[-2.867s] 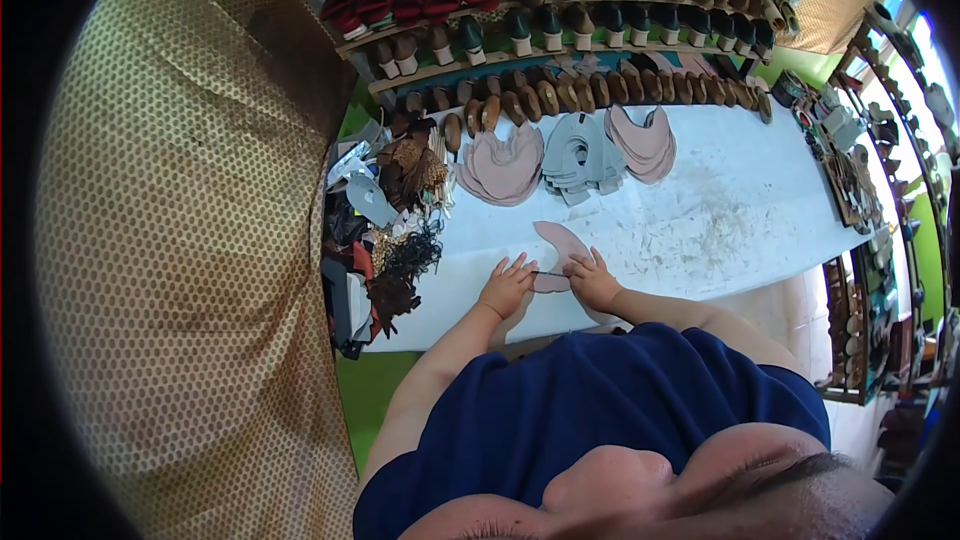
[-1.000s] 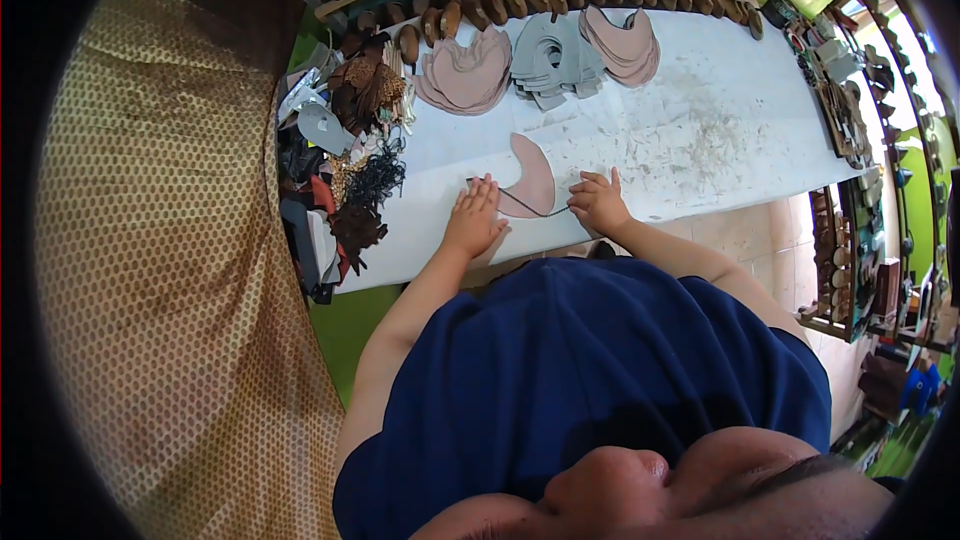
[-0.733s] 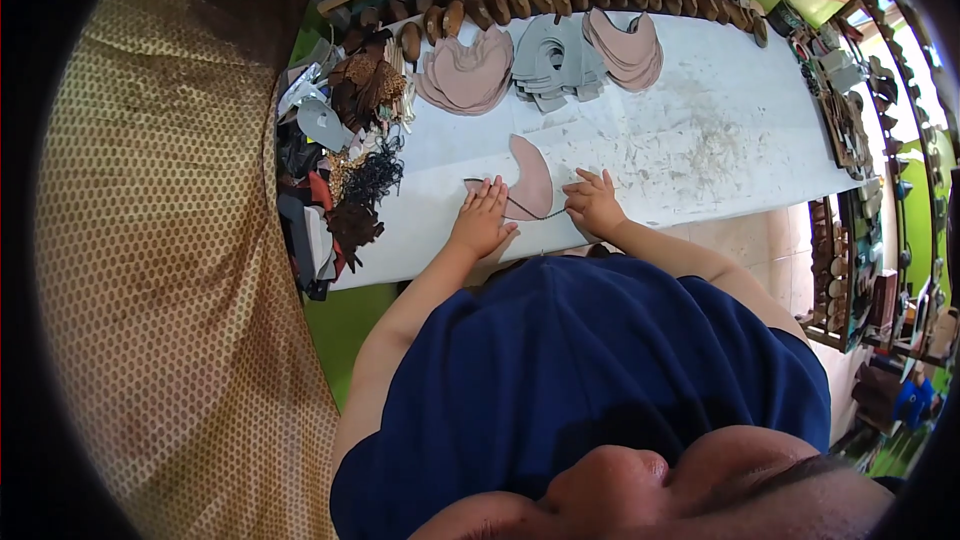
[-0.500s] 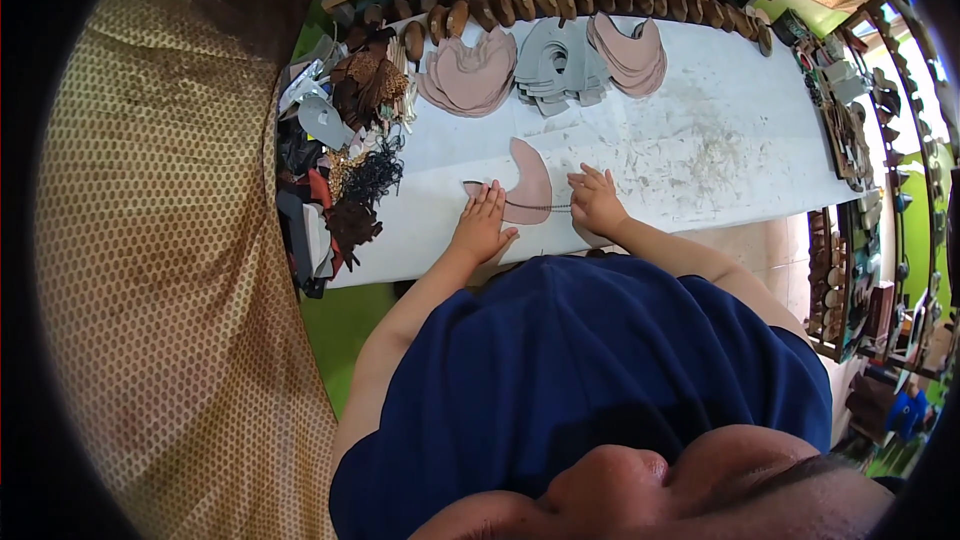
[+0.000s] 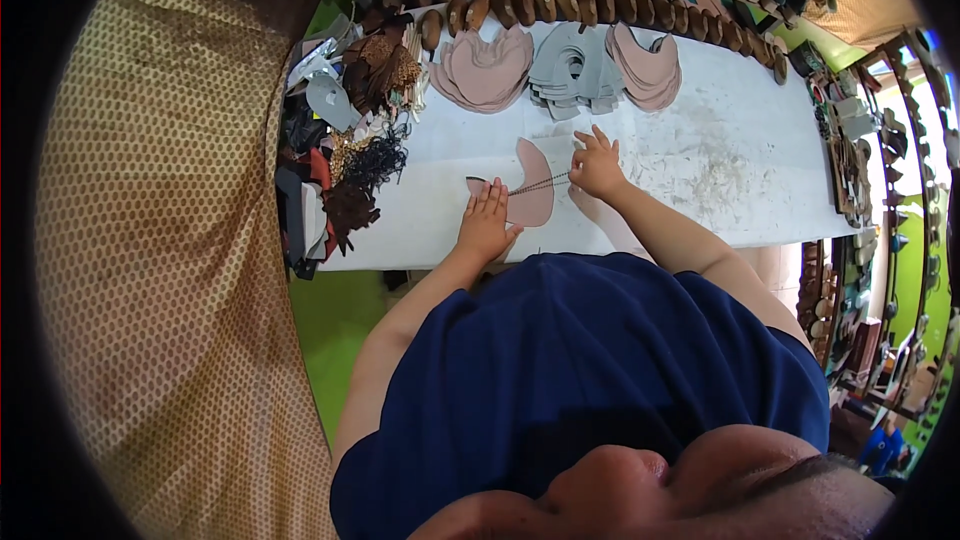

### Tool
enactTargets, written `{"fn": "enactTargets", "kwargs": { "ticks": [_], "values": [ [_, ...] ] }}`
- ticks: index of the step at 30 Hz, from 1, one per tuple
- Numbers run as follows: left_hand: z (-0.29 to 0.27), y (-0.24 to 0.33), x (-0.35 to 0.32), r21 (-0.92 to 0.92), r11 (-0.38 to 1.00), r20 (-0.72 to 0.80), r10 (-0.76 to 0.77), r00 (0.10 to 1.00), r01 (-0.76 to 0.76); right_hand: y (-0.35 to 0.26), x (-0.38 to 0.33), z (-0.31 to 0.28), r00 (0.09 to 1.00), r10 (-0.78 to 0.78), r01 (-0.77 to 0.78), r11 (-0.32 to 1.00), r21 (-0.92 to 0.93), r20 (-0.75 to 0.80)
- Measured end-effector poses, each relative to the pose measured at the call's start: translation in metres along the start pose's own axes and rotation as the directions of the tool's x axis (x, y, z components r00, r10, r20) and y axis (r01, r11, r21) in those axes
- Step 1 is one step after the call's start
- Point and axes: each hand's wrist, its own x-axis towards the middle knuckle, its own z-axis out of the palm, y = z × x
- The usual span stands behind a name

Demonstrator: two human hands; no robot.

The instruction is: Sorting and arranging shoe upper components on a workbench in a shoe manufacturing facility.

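Near frame centre, the pink piece is pressed by the left hand, laid flat, while the dark cord, pinched in the right hand, is best drawn evenly taut.

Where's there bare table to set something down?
Widest: right of the right hand, though smudged. Smaller: between the scraps and the pink piece. Crowded: the left end, under scraps, and the far side, with stacked cutouts and brown shoe forms.

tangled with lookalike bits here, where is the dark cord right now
In the head view, just right of centre, the cord runs across the single pink piece, below the grey stack, up to the right grip.
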Motion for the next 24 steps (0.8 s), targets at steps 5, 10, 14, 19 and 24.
{"fn": "enactTargets", "kwargs": {
  "ticks": [5,10,14,19,24],
  "values": [
    [0.002,0.008,0.002,0.030,0.998,0.016,-0.063,0.998,0.062,0.002,0.018,0.001,0.998,-0.036,0.034,0.999,-0.040,-0.043],
    [0.003,0.010,-0.001,0.006,0.996,-0.009,-0.084,0.996,0.084,0.001,0.026,-0.005,0.994,-0.100,0.099,0.994,-0.036,-0.040],
    [0.003,0.011,0.000,0.020,0.995,-0.003,-0.099,0.995,0.099,0.007,0.024,0.000,0.991,-0.133,0.132,0.990,-0.059,-0.015],
    [0.002,0.010,-0.001,0.046,0.993,0.003,-0.108,0.994,0.107,0.012,0.020,0.009,0.986,-0.156,0.160,0.985,-0.064,0.059],
    [-0.003,0.010,0.000,0.065,0.993,0.020,-0.096,0.995,0.095,0.017,0.017,0.013,0.984,-0.162,0.166,0.984,-0.068,0.071]
  ]
}}
